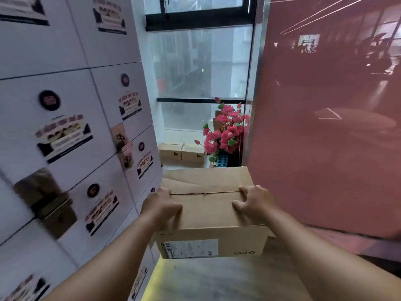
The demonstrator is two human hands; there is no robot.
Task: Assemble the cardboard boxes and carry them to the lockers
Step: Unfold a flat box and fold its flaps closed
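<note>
One assembled cardboard box (208, 211) is held in the air between both hands, above the floor (217, 281), with the lockers (65, 127) close on the left and a pink wall panel (325, 127) on the right. The left hand (161, 206) grips the left top edge, the right hand (252, 202) the right top edge; on each, the fingers are curled over the edge and clamped on the box, thumbs on the lid. The top flaps are closed, their seam running between the two hands.

Step judged in hand: carrying to the lockers, nearly complete. For a good set-down, the box should be kept level, pressure kept even on both sides so the flaps are not sprung, and clearance from the locker hasps (52, 205) on the left should be watched.

Count: carried box, one; boxes on the floor by the window (181, 152), two visible; hands, two; flower arrangement (225, 131), one. Locker doors are only partly in frame; no full count is possible.
</note>
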